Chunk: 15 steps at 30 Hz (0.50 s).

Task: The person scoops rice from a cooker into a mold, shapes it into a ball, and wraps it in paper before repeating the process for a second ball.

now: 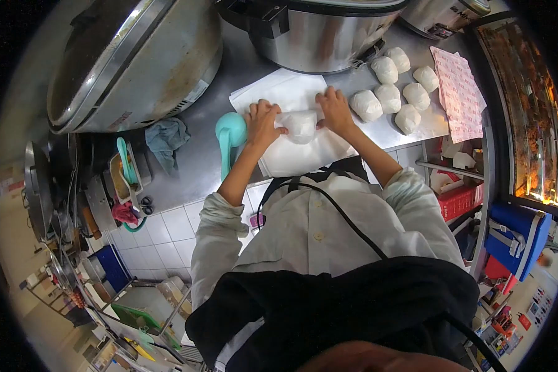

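On a stack of white paper sheets (291, 159) lies a rounded bundle (301, 128) wrapped in white paper. My left hand (264, 124) is at the bundle's left side, fingers bent over the paper and thumb toward the bundle. At its right side is my right hand (335, 111), with fingers curled and thumb at the paper's edge. Both hands hold the wrapping around the bundle. A turquoise scoop (231, 133) rests just left of my left hand. Several white wrapped balls (388, 98) sit to the right of my right hand.
A large steel cooker (328, 37) stands behind the paper, and another big pot (149, 68) is at the left. A blue cloth (167, 139) lies near the counter's left part. Printed red-and-white paper (459, 93) lies at the right, beside a lit glass display case (533, 118).
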Tool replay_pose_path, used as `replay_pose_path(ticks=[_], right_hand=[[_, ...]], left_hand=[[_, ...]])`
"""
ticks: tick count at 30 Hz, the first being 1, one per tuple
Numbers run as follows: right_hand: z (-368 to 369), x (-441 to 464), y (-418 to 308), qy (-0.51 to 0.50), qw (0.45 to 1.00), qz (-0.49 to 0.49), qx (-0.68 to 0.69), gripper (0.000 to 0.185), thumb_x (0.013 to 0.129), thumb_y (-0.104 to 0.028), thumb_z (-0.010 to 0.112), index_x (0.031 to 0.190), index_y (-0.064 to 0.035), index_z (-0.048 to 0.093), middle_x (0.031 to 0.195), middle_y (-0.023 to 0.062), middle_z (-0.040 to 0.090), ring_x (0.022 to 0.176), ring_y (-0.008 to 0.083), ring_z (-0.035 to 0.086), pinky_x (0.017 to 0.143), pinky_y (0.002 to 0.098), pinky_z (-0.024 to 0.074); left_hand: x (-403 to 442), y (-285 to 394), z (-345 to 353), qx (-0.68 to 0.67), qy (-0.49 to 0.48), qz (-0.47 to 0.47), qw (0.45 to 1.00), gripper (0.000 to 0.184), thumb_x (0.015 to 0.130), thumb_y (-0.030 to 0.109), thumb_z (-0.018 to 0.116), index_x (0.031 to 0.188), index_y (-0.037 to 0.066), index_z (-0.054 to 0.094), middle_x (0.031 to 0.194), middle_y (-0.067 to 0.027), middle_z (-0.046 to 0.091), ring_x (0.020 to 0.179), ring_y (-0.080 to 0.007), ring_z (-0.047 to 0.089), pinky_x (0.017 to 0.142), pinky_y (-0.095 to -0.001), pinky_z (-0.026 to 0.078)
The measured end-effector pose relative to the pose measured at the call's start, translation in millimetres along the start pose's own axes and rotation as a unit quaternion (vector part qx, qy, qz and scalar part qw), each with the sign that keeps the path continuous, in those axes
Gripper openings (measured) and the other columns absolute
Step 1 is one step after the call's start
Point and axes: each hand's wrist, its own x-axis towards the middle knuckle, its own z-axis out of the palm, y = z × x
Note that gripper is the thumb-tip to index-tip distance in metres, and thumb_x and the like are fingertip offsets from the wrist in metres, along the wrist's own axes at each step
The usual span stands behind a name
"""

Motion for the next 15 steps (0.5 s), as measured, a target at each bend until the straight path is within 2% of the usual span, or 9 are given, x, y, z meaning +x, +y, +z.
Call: replay_pose_path(ticks=[1, 3, 4, 6, 8, 9, 11, 13, 15], right_hand=[[-6.4, 7.0, 0.2, -0.042, 0.997, -0.061, 0.005, 0.043, 0.056, -0.023, 0.078, 0.089, -0.0056, 0.056, 0.076, 0.0107, 0.057, 0.084, 0.0298, 0.056, 0.073, 0.036, 0.047], [7.3, -3.8, 1.1, -0.07, 0.994, -0.076, 0.04, 0.034, 0.06, -0.02, 0.073, 0.087, -0.0063, 0.058, 0.076, 0.0097, 0.057, 0.082, 0.0289, 0.056, 0.073, 0.0366, 0.0472], [9.6, -7.2, 0.8, -0.098, 0.988, -0.089, 0.075, 0.026, 0.063, -0.018, 0.069, 0.085, -0.007, 0.06, 0.076, 0.0087, 0.057, 0.08, 0.028, 0.056, 0.072, 0.0371, 0.0475], [12.6, -31.9, -5.0, -0.08, 0.991, -0.086, 0.056, 0.019, 0.067, -0.015, 0.063, 0.083, -0.006, 0.06, 0.076, 0.0073, 0.057, 0.08, 0.0261, 0.056, 0.072, 0.0365, 0.0478], [23.3, -58.4, -12.6, 0.015, 0.998, -0.047, 0.048, 0.019, 0.067, -0.013, 0.063, 0.083, -0.0038, 0.06, 0.08, 0.0085, 0.058, 0.082, 0.0257, 0.056, 0.073, 0.0352, 0.047], [23.7, -64.8, -19.1, 0.014, 0.998, -0.048, 0.048, 0.019, 0.067, -0.013, 0.063, 0.083, -0.0038, 0.06, 0.08, 0.0085, 0.058, 0.082, 0.0257, 0.056, 0.073, 0.0352, 0.047], [24.2, -67.4, -36.0, 0.102, 0.988, 0.046, 0.109, 0.016, 0.074, -0.01, 0.06, 0.086, -0.0001, 0.06, 0.085, 0.0127, 0.059, 0.085, 0.0291, 0.054, 0.076, 0.0373, 0.0451], [23.9, -66.8, -48.0, 0.131, 0.975, 0.08, 0.159, 0.016, 0.077, -0.009, 0.058, 0.09, 0.0013, 0.06, 0.088, 0.0148, 0.058, 0.088, 0.0312, 0.053, 0.078, 0.0385, 0.0438], [24.9, -61.0, -57.9, 0.162, 0.957, 0.119, 0.208, 0.017, 0.081, -0.008, 0.055, 0.093, 0.0027, 0.06, 0.09, 0.0169, 0.058, 0.09, 0.0333, 0.052, 0.08, 0.0397, 0.0426]], left_hand=[[-1.6, 0.0, 1.5, 0.0, -0.001, -0.001, 1.0, 0.03, 0.063, 0.021, 0.077, 0.08, 0.008, 0.057, 0.085, -0.0092, 0.059, 0.083, -0.0279, 0.055, 0.076, -0.0418, 0.041], [-4.2, -3.6, 8.1, -0.019, -0.147, 0.021, 0.989, 0.019, 0.066, 0.014, 0.07, 0.078, 0.005, 0.059, 0.079, -0.0093, 0.053, 0.084, -0.0259, 0.05, 0.074, -0.0368, 0.04], [-12.9, -5.4, 15.5, -0.019, -0.147, 0.02, 0.989, 0.019, 0.066, 0.014, 0.07, 0.078, 0.005, 0.059, 0.079, -0.0093, 0.053, 0.084, -0.0259, 0.05, 0.074, -0.0368, 0.04], [-33.3, -3.6, 30.0, -0.013, -0.049, 0.073, 0.996, 0.003, 0.071, 0.006, 0.059, 0.074, 0.005, 0.06, 0.08, -0.0102, 0.052, 0.081, -0.026, 0.05, 0.073, -0.0379, 0.04], [-43.3, 6.1, 29.5, -0.015, -0.032, 0.067, 0.997, 0.006, 0.072, 0.002, 0.054, 0.076, 0.003, 0.058, 0.078, -0.0095, 0.049, 0.082, -0.0262, 0.05, 0.073, -0.0381, 0.04], [-47.9, 11.0, 28.5, -0.004, -0.031, 0.064, 0.997, 0.012, 0.072, 0.002, 0.053, 0.083, 0.002, 0.059, 0.081, -0.01, 0.05, 0.085, -0.0263, 0.05, 0.074, -0.0381, 0.04], [-58.1, 17.9, 31.9, 0.006, -0.029, 0.061, 0.998, 0.019, 0.073, 0.001, 0.052, 0.09, 0.0, 0.06, 0.085, -0.0105, 0.051, 0.087, -0.0264, 0.05, 0.076, -0.0382, 0.04], [-70.1, 22.1, 37.9, 0.0, 0.012, 0.019, 1.0, 0.033, 0.074, 0.0, 0.051, 0.106, -0.005, 0.056, 0.098, -0.0137, 0.053, 0.095, -0.0282, 0.049, 0.081, -0.0384, 0.04], [-75.0, 26.9, 40.8, 0.008, 0.001, 0.003, 1.0, 0.036, 0.075, 0.0, 0.05, 0.11, -0.006, 0.055, 0.103, -0.0154, 0.053, 0.097, -0.0296, 0.049, 0.083, -0.0388, 0.04]])
